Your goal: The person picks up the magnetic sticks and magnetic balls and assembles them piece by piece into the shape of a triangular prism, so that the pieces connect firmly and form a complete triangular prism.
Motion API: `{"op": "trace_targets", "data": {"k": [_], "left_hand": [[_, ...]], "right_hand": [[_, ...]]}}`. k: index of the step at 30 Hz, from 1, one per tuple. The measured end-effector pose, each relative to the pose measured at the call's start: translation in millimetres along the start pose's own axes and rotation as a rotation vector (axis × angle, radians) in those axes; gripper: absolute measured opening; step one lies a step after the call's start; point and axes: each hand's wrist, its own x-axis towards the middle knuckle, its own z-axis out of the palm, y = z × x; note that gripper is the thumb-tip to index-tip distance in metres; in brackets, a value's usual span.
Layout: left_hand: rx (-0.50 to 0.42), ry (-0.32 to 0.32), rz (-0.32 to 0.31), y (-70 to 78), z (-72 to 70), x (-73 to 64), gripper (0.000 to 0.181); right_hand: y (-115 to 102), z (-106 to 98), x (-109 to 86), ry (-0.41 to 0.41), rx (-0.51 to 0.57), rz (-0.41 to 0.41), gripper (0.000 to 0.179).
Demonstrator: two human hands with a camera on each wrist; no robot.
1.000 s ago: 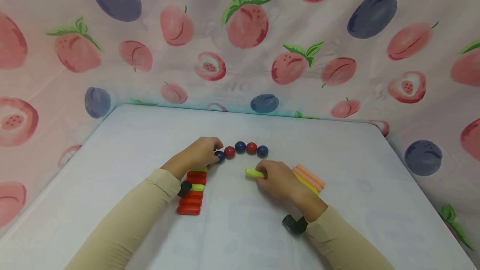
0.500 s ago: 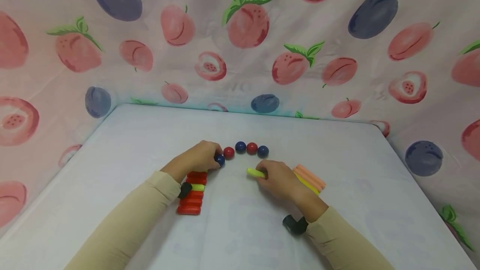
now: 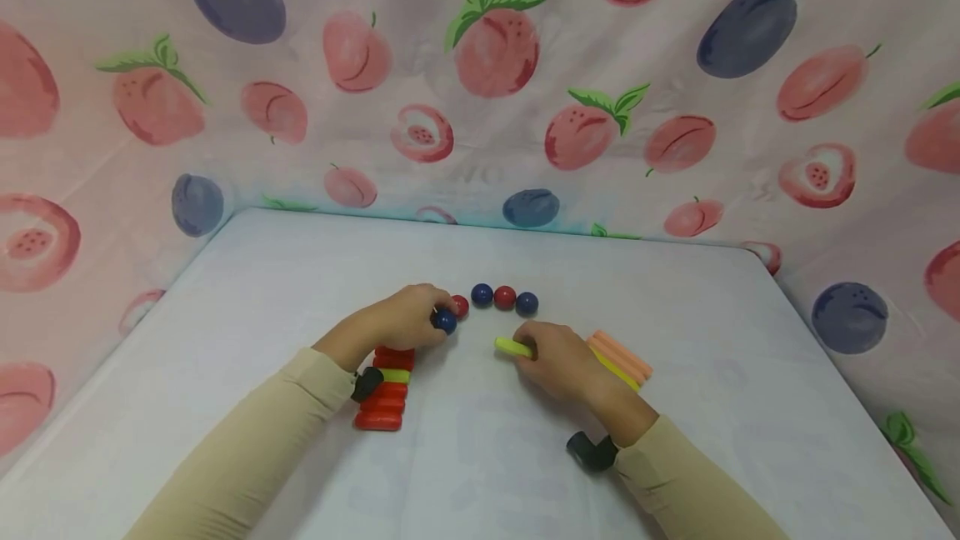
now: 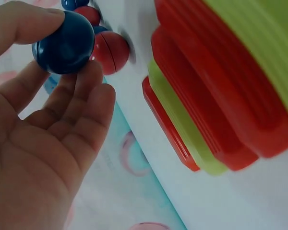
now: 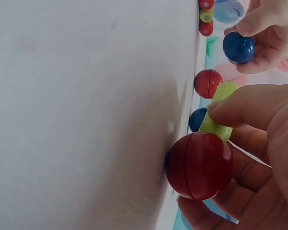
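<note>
My left hand (image 3: pixel 408 317) pinches a blue ball (image 4: pixel 67 43) between thumb and fingers, and the right wrist view shows it held off the table. In my right hand (image 3: pixel 558 361), thumb and fingers pinch a short yellow-green rod (image 3: pixel 513 347). A red ball (image 5: pixel 200 165) at that rod's lower end lies against the right hand's fingers; from the head view the hand hides it. Just behind the left hand sits another red ball (image 3: pixel 460 306). To its right stand a blue ball (image 3: pixel 482 295), a red ball (image 3: pixel 505 298) and a second blue ball (image 3: pixel 527 303).
Several red rods (image 3: pixel 378 421) and yellow-green ones (image 3: pixel 395 376) lie side by side, partly under the left wrist. Orange rods (image 3: pixel 621 357) and a yellow rod (image 3: pixel 615 369) lie beyond the right wrist. A fruit-print cloth (image 3: pixel 480 148) hangs behind the white table (image 3: pixel 480 473).
My left hand has taken the blue ball from the left end of the row and drawn it slightly toward me. The right hand stays in place with the rod.
</note>
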Motion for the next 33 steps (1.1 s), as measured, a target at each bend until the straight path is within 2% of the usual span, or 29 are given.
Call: {"op": "trace_targets", "data": {"k": [6,11,20,27,33], "left_hand": [[-0.039,-0.004,0.069,7.0,5.8,5.0,0.035],[-0.05,-0.003,0.084,15.2,12.6,9.4,0.036],[0.008,-0.004,0.135,25.1,22.9,16.6,0.033],[0.0,0.005,0.17,26.0,27.5,17.7,0.028],[0.006,0.021,0.172,27.8,32.0,19.6,0.03]], "right_hand": [[0,0,-0.2,0.002,-0.004,-0.002,0.025],[0,0,-1.3,-0.003,0.0,-0.016,0.024],[-1,0,-3.4,0.014,-0.009,-0.05,0.022],[-1,1,-3.0,0.025,-0.012,-0.073,0.02],[-2,2,-1.3,0.017,-0.026,-0.058,0.022]]}}
